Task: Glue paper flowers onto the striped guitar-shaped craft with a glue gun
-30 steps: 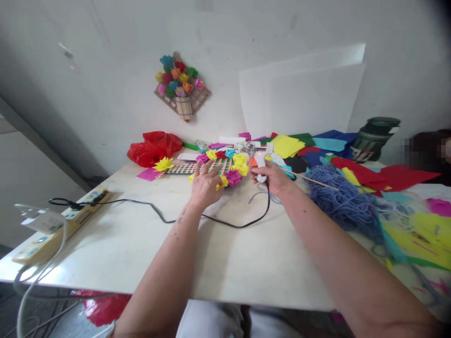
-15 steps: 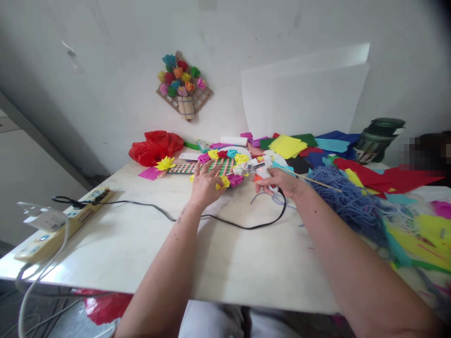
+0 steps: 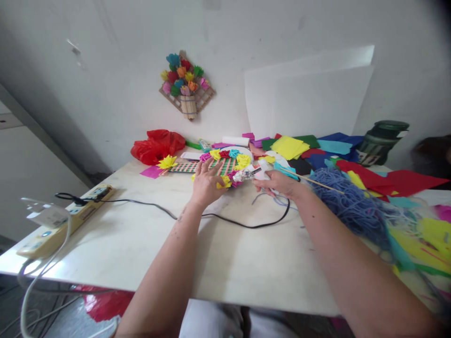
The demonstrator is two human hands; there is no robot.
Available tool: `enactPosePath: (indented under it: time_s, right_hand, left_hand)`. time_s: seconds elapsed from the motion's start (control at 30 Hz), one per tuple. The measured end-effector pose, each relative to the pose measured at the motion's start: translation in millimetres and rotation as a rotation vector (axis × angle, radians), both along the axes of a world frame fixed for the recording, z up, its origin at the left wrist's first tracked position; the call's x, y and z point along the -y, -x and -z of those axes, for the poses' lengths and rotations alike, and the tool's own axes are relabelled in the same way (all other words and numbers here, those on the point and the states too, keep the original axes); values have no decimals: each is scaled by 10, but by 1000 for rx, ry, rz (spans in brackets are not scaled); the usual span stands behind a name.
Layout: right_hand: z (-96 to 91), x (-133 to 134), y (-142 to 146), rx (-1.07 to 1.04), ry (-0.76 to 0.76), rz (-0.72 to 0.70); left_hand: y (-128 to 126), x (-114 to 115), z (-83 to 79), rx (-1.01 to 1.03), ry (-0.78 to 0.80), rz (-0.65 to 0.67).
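My left hand (image 3: pixel 205 183) lies flat with spread fingers on a striped woven mat (image 3: pixel 211 165) ringed with paper flowers (image 3: pixel 242 160) in yellow, red, blue and magenta. My right hand (image 3: pixel 279 182) grips a white glue gun (image 3: pixel 254 174), its silver nozzle pointing left at the flowers by my left fingertips. The gun's black cord (image 3: pixel 246 224) loops across the white table (image 3: pixel 148 244) to a power strip (image 3: pixel 66 217) at the left edge.
A red plastic bag (image 3: pixel 158 145) lies at the back left. Coloured paper sheets (image 3: pixel 292 145), blue yarn (image 3: pixel 352 204) and a thin wooden stick (image 3: pixel 317 182) crowd the right side. A dark green jar (image 3: pixel 382 141) stands far right. A flower craft (image 3: pixel 186 87) hangs on the wall.
My right hand picked the glue gun up from beside the flowers and turned its nozzle left toward the mat. My left hand stayed pressed on the mat.
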State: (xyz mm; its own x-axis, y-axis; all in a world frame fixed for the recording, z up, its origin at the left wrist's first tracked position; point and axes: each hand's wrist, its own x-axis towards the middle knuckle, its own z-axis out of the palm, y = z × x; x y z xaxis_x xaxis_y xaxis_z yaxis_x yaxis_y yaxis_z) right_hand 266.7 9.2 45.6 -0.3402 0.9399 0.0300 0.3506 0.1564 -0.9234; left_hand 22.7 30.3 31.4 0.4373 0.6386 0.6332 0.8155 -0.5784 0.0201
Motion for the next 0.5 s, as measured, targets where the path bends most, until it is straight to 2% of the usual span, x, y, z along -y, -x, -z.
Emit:
enactPosePath:
  time_s: [0.17,0.5]
  right_hand:
    - [16,-18,7,52,-6,32]
    - [-95,60,82,191,-40,70]
  left_hand:
    - [0,-4,-5,-8,-2,-6]
    - [-2,11,-30,-6,21,5]
